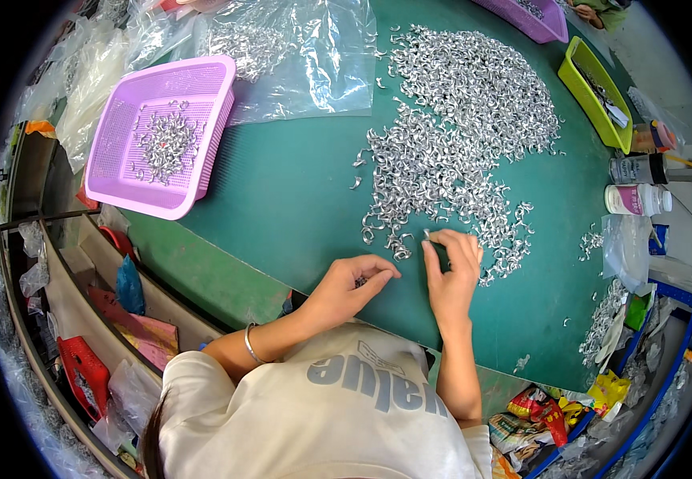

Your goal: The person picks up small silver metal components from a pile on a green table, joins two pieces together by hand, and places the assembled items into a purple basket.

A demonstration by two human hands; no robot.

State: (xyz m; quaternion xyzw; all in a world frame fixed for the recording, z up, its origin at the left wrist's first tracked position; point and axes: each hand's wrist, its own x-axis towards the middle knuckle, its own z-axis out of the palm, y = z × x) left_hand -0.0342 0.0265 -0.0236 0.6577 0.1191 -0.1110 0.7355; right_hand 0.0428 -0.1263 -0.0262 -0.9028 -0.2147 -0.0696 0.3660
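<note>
A large heap of small curved silver metal pieces [462, 128] spreads over the green tabletop [290, 176]. At its near edge my right hand [453, 275] pinches one small silver piece [427, 234] between thumb and forefinger. To the left, my left hand [344, 289] is curled with its fingers bent inward, and a few similar pieces [360, 281] show in its palm. Its wrist wears a silver bangle [250, 343]. The lilac plastic basket [217, 132] at the far left holds a smaller pile of the same metal pieces.
Clear plastic sheeting [334, 64] with more pieces covers the far left. Along the right edge stand a lime-green basket [601, 112], a white bottle [629, 199] and a clear bag [625, 247]. Left of the table is an open drawer [146, 295]. Another person's hand [589, 14] shows at the far right.
</note>
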